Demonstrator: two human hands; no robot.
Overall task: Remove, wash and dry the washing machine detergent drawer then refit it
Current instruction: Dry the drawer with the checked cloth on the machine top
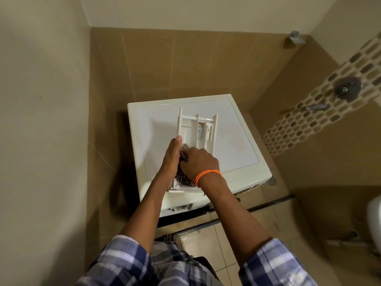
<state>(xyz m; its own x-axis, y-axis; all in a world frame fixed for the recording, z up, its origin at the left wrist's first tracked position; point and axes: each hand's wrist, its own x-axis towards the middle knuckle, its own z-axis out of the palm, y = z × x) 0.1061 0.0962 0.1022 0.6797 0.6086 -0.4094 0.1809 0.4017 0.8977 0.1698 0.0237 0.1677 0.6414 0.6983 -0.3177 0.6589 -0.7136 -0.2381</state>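
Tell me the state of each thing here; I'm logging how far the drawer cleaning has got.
detergent drawer: out of the machine, lying on its top, compartments up.
washing machine: drawer slot vacant, drawer not refitted.
cloth: bunched, pressed into the drawer's near end.
left hand: steadying the drawer's left wall.
right hand: closed on the cloth.
shower valve: no water visible.

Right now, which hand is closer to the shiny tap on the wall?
Right. The right hand is over the drawer, on the side toward the tap. The left hand grips the drawer's far side.
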